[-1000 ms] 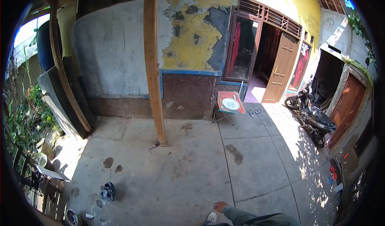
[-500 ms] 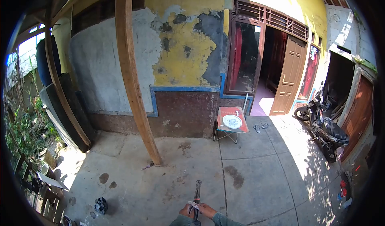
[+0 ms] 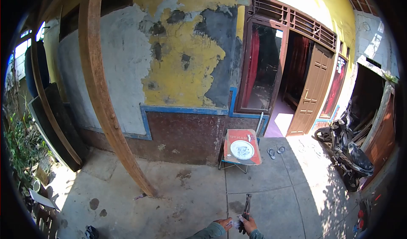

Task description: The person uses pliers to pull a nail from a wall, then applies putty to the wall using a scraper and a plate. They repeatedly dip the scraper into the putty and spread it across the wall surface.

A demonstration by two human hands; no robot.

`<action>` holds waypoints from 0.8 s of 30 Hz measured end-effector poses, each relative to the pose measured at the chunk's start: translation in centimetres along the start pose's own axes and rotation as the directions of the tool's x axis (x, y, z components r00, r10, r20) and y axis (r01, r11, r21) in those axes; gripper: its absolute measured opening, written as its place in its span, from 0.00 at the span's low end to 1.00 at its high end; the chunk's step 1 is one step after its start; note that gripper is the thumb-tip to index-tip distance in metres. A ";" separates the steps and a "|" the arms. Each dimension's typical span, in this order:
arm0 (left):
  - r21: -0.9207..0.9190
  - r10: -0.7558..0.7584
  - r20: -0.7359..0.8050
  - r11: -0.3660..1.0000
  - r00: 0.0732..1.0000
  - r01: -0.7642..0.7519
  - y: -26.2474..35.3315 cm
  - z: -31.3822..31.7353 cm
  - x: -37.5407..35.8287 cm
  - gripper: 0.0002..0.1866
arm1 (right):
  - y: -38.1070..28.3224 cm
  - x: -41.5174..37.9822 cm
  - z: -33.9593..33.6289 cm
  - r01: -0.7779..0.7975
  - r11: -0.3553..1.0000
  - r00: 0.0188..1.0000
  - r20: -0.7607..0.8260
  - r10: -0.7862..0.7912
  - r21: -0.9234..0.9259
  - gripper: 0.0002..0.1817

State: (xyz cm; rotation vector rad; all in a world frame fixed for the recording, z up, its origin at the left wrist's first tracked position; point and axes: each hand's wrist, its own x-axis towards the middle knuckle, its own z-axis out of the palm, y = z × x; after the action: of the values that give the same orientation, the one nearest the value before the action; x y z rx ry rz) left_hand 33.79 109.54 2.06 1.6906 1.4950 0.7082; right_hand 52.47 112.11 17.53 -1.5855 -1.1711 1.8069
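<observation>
Low in the view, my right hand (image 3: 249, 224) is closed around the dark handles of long pincers (image 3: 247, 206), whose head points up and away from me. Just to the left is my left hand (image 3: 223, 223), its fingers pinched together near the handles. Something small and whitish shows at its fingertips, too small to make out. Beyond the hands, a small folding table (image 3: 230, 157) with a red top stands against the wall, with a round white plate or lid (image 3: 242, 150) on it.
A slanting wooden post (image 3: 107, 107) rises from the concrete floor on the left. Sandals (image 3: 271, 154) lie by the open brown door (image 3: 308, 90). A motorcycle (image 3: 354, 156) is parked at the right. Dark boards (image 3: 57, 126) lean at the left, and a dark lump (image 3: 91, 232) lies at lower left.
The view has shifted closer to the wall and table. My hands, together on the pincers before, are now slightly apart, with the pincers in my right hand.
</observation>
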 end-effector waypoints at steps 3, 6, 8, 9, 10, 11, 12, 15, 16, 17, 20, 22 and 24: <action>-0.039 -0.041 0.097 0.998 0.994 0.045 -2.4 -1.4 4.9 0.28 | 3.0 6.1 -7.9 0.086 0.992 0.960 -0.261 -0.106 -0.089 0.15; -0.065 -0.221 0.067 0.972 0.973 0.226 -3.8 -5.0 7.9 0.27 | 6.2 9.8 -15.8 0.156 0.917 0.918 -0.289 -0.272 -0.367 0.21; -0.027 -0.356 0.051 0.934 0.933 0.357 4.0 -12.9 8.2 0.26 | 5.8 10.2 -20.1 0.109 0.913 0.922 -0.302 -0.240 -0.394 0.19; -0.023 -0.359 0.057 0.932 0.932 0.361 2.8 -13.5 9.8 0.26 | 4.1 10.0 -21.9 0.028 0.918 0.931 -0.324 -0.168 -0.395 0.18; -0.057 -0.411 0.057 0.909 0.910 0.414 1.2 -13.8 11.9 0.24 | 2.5 10.2 -23.5 -0.053 0.916 0.934 -0.343 -0.096 -0.398 0.17; -0.093 -0.461 0.055 0.881 0.886 0.464 0.0 -14.0 14.3 0.22 | 1.8 11.5 -25.4 -0.053 0.915 0.936 -0.340 -0.094 -0.400 0.17; -0.095 -0.463 0.050 0.880 0.885 0.466 -1.2 -14.0 16.5 0.22 | 0.9 13.0 -27.3 -0.084 0.921 0.926 -0.370 -0.068 -0.380 0.18; -0.171 -0.493 -0.087 0.864 0.866 0.474 -2.0 -13.1 23.1 0.23 | -3.3 18.4 -33.1 -0.125 0.906 0.915 -0.400 -0.052 -0.405 0.20; -0.234 -0.510 -0.158 0.851 0.845 0.470 -1.3 -12.8 24.9 0.21 | -4.2 20.8 -35.2 -0.111 0.890 0.924 -0.376 -0.071 -0.442 0.20; -0.301 -0.523 -0.239 0.841 0.818 0.449 0.1 -12.6 27.5 0.20 | -6.1 23.6 -37.8 -0.082 0.870 0.932 -0.348 -0.106 -0.486 0.21; -0.504 -0.608 -0.264 0.749 0.749 0.430 0.6 -10.0 35.0 0.17 | -15.4 30.8 -43.3 -0.035 0.790 0.947 -0.274 -0.170 -0.612 0.19; -0.463 -0.578 -0.315 0.786 0.753 0.410 2.5 -9.4 38.4 0.17 | -20.9 34.3 -45.4 0.049 0.674 0.940 -0.194 -0.281 -0.737 0.19; -0.432 -0.529 -0.361 0.825 0.768 0.365 4.4 -10.2 42.4 0.17 | -25.1 40.3 -48.1 0.102 0.623 0.941 -0.127 -0.312 -0.776 0.21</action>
State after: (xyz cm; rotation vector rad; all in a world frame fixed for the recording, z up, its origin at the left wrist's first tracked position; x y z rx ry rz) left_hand 34.91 152.90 8.19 0.8626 1.8915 1.0761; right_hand 84.55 171.54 17.02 -1.9108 -2.0540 0.9149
